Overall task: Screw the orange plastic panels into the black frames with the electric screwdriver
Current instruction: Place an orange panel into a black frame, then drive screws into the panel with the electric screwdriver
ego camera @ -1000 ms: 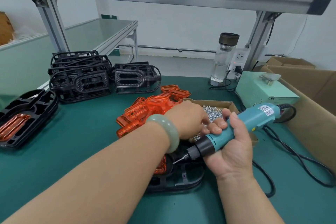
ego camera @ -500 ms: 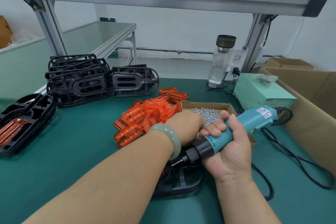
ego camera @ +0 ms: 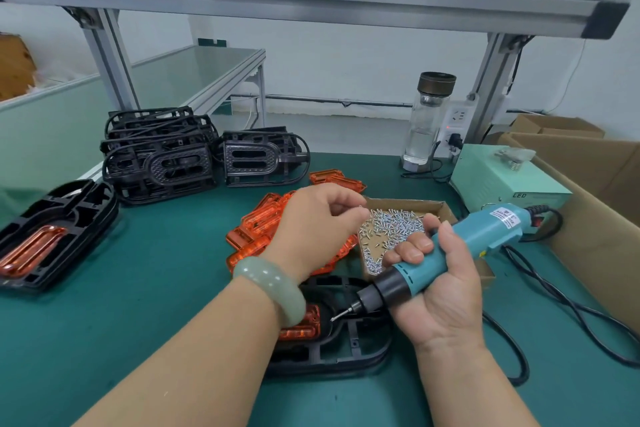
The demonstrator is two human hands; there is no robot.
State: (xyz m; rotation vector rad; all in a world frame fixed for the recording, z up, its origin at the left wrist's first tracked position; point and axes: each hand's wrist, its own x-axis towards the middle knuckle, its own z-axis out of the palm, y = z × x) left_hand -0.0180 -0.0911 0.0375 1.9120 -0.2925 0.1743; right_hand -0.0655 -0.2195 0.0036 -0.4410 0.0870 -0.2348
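Right hand (ego camera: 446, 291) tight around screwdriver (ego camera: 467, 243); left hand (ego camera: 311, 225), grip unclear, above screw box (ego camera: 405, 201).

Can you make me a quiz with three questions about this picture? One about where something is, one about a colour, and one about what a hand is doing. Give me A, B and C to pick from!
1. Where are the little silver screws?
A) in the cardboard box
B) in a blue bucket
C) on a plate

2. What colour is the body of the electric screwdriver?
A) red
B) teal
C) yellow

3. What is the right hand doing?
A) lying flat and open
B) pointing upward
C) gripping the electric screwdriver

Answers:
1 A, the screws lie heaped inside the box's low walls.
2 B, its body is teal, with a black nose.
3 C, the fingers wrap round the tool's body.
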